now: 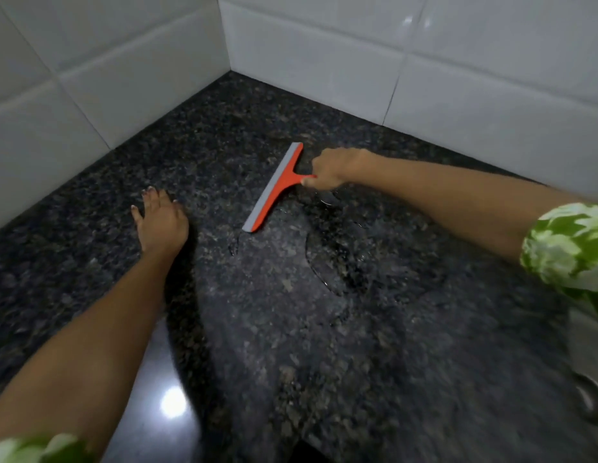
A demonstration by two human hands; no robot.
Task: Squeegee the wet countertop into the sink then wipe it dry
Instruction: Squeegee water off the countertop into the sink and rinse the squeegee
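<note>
While the left hand [160, 219] lies flat with fingers spread on the dark speckled granite countertop [290, 329], left of the orange squeegee [273, 188], the right hand [331, 170] curls around that squeegee's handle. Its grey blade rests on the stone, with pooled water [344, 248] just right of the squeegee.
</note>
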